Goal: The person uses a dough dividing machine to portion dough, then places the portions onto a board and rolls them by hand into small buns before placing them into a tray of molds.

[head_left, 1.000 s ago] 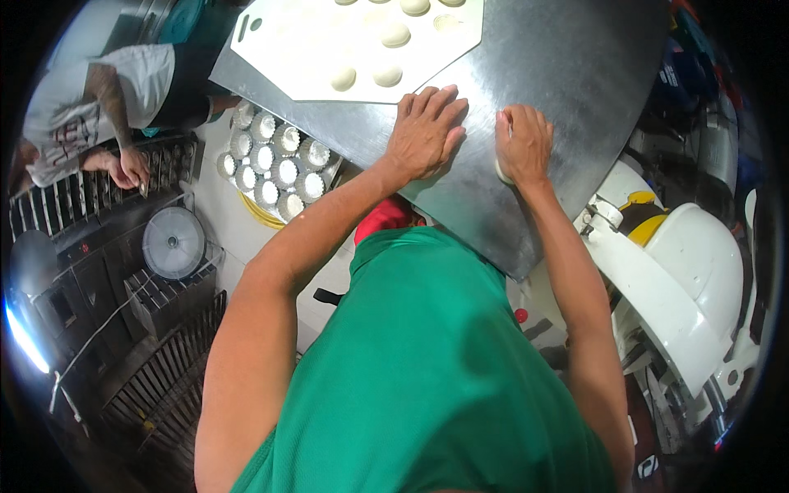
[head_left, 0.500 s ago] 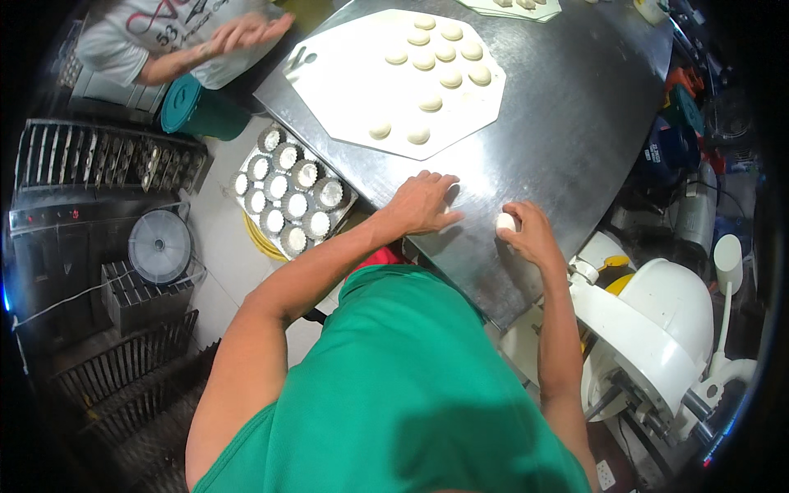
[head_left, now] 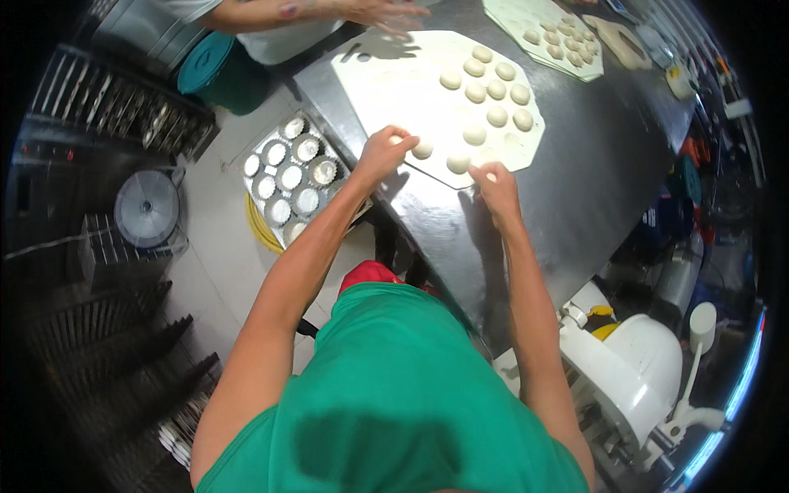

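My left hand, fingers pinched round a pale dough ball, is at the near left part of a white octagonal board, with another dough ball just beside it. My right hand grips a small dough ball, partly hidden by the fingers, at the board's near edge, next to a dough ball. Several more rounded dough balls sit in loose rows on the board, which lies on a steel table.
A co-worker's arms reach over the board's top left. Stacked boards with dough lie at the back. Below the table's left edge is a tray of fluted moulds, near a teal bin and metal racks. A white machine stands right.
Both my hands have moved forward from the bare steel onto the board's near edge, each with dough in the fingers. The co-worker's arm has come over the board. The view has shifted.
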`<action>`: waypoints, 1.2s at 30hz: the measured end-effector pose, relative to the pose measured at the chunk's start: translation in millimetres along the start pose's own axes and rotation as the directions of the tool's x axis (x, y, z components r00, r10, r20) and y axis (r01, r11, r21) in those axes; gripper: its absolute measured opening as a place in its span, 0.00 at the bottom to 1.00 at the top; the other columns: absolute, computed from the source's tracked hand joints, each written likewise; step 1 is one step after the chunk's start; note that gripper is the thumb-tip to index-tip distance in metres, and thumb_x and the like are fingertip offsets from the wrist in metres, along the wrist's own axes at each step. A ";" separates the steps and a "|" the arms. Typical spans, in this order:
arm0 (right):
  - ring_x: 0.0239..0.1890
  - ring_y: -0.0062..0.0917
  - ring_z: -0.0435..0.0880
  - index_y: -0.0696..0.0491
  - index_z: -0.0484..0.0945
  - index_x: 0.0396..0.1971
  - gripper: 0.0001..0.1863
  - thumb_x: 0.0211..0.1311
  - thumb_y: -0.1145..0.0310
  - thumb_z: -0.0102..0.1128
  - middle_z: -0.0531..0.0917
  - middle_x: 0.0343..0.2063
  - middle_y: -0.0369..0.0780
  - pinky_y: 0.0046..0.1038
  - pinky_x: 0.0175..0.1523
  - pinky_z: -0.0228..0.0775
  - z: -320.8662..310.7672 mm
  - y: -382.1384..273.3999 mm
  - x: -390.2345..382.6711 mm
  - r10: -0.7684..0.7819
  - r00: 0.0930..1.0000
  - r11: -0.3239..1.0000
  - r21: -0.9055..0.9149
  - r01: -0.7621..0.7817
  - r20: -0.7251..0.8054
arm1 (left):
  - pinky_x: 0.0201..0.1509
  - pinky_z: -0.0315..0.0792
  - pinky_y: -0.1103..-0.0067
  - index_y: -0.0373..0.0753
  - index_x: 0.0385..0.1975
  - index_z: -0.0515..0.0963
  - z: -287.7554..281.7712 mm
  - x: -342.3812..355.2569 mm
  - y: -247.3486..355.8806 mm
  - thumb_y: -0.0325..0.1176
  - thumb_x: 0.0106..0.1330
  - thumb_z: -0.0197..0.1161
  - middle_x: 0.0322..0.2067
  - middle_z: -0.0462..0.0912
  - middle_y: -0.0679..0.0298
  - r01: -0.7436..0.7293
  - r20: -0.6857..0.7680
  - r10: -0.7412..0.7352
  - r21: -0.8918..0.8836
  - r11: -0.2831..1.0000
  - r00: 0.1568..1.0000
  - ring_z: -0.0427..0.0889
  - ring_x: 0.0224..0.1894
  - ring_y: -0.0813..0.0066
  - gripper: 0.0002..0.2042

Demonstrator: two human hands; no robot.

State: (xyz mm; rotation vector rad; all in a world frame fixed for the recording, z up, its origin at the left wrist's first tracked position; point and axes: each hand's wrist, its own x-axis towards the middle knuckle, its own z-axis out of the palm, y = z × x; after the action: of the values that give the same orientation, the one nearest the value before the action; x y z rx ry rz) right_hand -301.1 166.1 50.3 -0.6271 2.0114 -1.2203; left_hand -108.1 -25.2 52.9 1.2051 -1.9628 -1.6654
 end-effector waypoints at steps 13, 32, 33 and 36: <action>0.30 0.21 0.80 0.57 0.78 0.34 0.17 0.57 0.60 0.75 0.81 0.29 0.37 0.27 0.37 0.72 26.5 -20.8 28.0 -0.186 0.971 0.925 -0.307 0.225 0.154 | 0.51 0.79 0.68 0.35 0.49 0.80 19.1 -35.6 -17.5 0.43 0.53 0.72 0.45 0.86 0.47 -0.050 -0.238 0.054 0.021 0.999 0.970 0.86 0.46 0.52 0.25; 0.50 0.47 0.82 0.55 0.79 0.50 0.19 0.61 0.66 0.65 0.83 0.44 0.49 0.42 0.56 0.74 412.1 120.1 -13.4 -0.246 0.512 0.489 -0.351 0.799 0.823 | 0.52 0.77 0.58 0.36 0.50 0.79 -159.2 -157.5 -349.6 0.32 0.56 0.71 0.47 0.84 0.51 0.352 -0.420 -0.191 0.347 0.869 0.887 0.84 0.47 0.46 0.21; 0.51 0.47 0.81 0.56 0.79 0.51 0.19 0.60 0.66 0.65 0.83 0.45 0.50 0.42 0.57 0.73 413.2 112.2 -16.4 -0.216 0.543 0.519 -0.376 0.768 0.811 | 0.52 0.77 0.58 0.36 0.51 0.79 -163.0 -159.5 -343.4 0.32 0.57 0.72 0.47 0.83 0.51 0.326 -0.425 -0.161 0.350 0.878 0.891 0.84 0.47 0.45 0.21; 0.55 0.48 0.77 0.60 0.76 0.52 0.22 0.60 0.66 0.64 0.78 0.49 0.51 0.44 0.60 0.70 411.8 85.7 -18.0 -0.169 0.612 0.618 -0.401 0.677 0.773 | 0.59 0.75 0.60 0.32 0.55 0.73 -175.9 -167.9 -317.7 0.29 0.62 0.64 0.53 0.78 0.45 0.310 -0.462 -0.177 0.231 0.922 0.869 0.81 0.53 0.46 0.21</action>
State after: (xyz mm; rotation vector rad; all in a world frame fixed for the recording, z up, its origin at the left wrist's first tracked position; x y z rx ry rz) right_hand 20.8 -14.8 -152.0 -1.7788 1.6004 -0.2975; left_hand 241.5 -10.0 -140.8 1.8269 -1.8683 -1.0780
